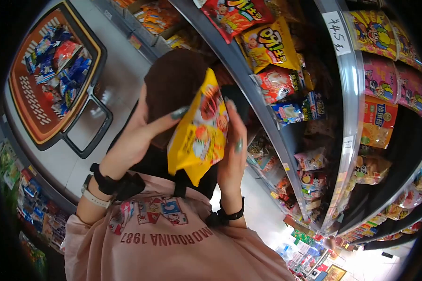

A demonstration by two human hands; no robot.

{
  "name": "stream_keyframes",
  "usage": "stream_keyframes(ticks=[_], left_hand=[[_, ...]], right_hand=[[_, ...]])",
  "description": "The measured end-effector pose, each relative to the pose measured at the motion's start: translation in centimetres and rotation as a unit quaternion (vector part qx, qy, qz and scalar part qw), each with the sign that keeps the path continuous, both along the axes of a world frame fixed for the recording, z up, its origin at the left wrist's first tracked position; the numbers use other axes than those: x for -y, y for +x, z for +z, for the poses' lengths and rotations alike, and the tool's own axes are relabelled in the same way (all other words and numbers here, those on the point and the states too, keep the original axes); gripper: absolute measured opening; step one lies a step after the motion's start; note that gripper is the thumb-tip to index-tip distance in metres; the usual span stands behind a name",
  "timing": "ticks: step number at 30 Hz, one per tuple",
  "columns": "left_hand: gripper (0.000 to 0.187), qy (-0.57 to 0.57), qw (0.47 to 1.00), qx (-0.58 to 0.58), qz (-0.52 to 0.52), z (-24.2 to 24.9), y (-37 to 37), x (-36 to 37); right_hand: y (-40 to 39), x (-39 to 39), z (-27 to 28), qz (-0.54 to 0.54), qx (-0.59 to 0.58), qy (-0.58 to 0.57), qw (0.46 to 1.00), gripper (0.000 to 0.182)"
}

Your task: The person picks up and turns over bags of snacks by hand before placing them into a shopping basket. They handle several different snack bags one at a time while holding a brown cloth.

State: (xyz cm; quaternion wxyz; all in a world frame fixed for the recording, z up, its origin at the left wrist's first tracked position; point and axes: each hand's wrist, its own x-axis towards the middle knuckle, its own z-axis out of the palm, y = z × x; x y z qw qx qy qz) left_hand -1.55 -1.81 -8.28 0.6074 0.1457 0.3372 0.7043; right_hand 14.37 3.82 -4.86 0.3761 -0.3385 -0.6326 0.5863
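Note:
A yellow snack bag [200, 133] with food pictures stands tilted in front of my body. My right hand [233, 140] closes along its right side, dark-nailed fingers against the wrapper. On the other side is a dark brown rounded thing [173, 77] whose kind I cannot make out. My left hand [143, 129] is around its lower left side, thumb across its front and the tip at the snack bag's left edge. The left fingers are mostly hidden behind the brown thing.
An orange-brown shopping basket [42, 110] with a black handle [86, 136] stands on the floor at left, holding several blue and red packets [61, 70]. Snack shelves [272, 110] rise close on the right, bearing yellow bags [269, 47] and pink bags [380, 79]. More packets [33, 201] line the lower left.

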Motion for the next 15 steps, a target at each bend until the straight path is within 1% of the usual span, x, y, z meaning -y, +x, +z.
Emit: stream_keyframes(ticks=[2,3,4,6,7,8,9,10,11,12,13,14,15], left_hand=[[0.071,-0.033,0.999,-0.021,0.019,0.1,0.8,0.0],[0.067,0.004,1.000,-0.023,0.006,0.6,0.9,0.2],[0.067,0.007,1.000,-0.022,0.004,0.8,1.0,0.3],[0.063,0.007,0.998,-0.057,-0.007,0.8,1.3,0.3],[0.061,-0.015,0.994,-0.104,0.007,0.8,1.3,0.1],[0.061,-0.037,0.996,-0.080,-0.009,1.1,1.0,0.5],[0.061,-0.039,0.997,-0.064,-0.025,1.8,0.7,0.6],[0.061,-0.042,0.997,-0.050,-0.042,2.5,0.3,0.7],[0.060,-0.042,0.996,-0.060,-0.047,2.7,0.2,0.7],[0.060,-0.039,0.996,-0.058,-0.050,2.6,0.3,0.8],[0.060,-0.043,0.996,-0.071,-0.044,2.5,0.3,0.9],[0.059,-0.048,0.995,-0.085,-0.037,2.3,0.3,1.0],[0.058,-0.059,0.994,-0.086,-0.038,2.3,0.2,1.0]], right_hand=[[-1.0,0.7,1.9,0.044,0.122,0.120,0.984,0.071],[-0.7,1.1,0.2,0.035,0.111,0.152,0.982,0.086],[-0.9,1.2,1.0,0.021,0.196,0.221,0.955,0.088],[-0.1,0.7,0.2,-0.007,0.278,0.309,0.910,0.091],[0.5,0.3,0.2,-0.043,0.283,0.317,0.904,0.088],[1.3,-0.2,0.2,-0.079,0.287,0.324,0.898,0.085],[2.1,-0.9,-0.1,-0.127,0.202,0.255,0.937,0.078],[3.6,-2.3,-0.1,-0.172,0.253,0.312,0.900,0.079],[5.3,-3.8,0.3,-0.210,0.280,0.343,0.871,0.084],[5.6,-5.1,1.5,-0.259,0.226,0.337,0.876,0.087],[7.1,-6.9,1.6,-0.295,0.183,0.332,0.877,0.088],[8.8,-8.5,2.1,-0.330,0.266,0.361,0.830,0.088],[9.8,-9.6,2.9,-0.350,0.304,0.381,0.800,0.086]])
